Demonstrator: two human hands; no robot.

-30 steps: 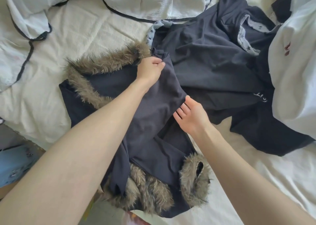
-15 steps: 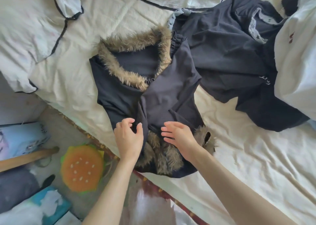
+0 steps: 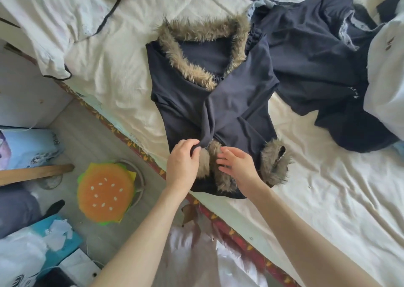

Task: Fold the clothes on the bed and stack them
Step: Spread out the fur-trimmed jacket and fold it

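Nearest, two bare forearms reach up from the bottom edge over the patterned red edge of the bed [image 3: 220,218]. The left hand [image 3: 182,163] curls its fingers around a gathered fold of smooth dark navy knit at the near hem of the fur-trimmed top [image 3: 220,109], gripping it. The right hand [image 3: 239,166] lies just beside it with fingers spread and relaxed, their tips touching a shaggy tan fur cuff [image 3: 215,166]; it grips nothing.

The top lies flat near the edge of the wrinkled cream sheet [image 3: 328,199], its two sleeves crossed over the chest in an X. A second tufted cuff [image 3: 274,164] sits at the right, with a small metal zip showing. Farther up, a thick fur collar [image 3: 196,53] frames the neckline in a broad V.

Beyond it to the right sprawls a crumpled dark navy garment [image 3: 317,57], touching the top's shoulder, with a pale star-printed lining showing. A white garment [image 3: 387,72] bulges at the right edge, and white bedding with black piping [image 3: 72,18] is bunched at the far left.

On the floor to the left sits a round burger-shaped cushion [image 3: 106,194], orange with pale seed marks.
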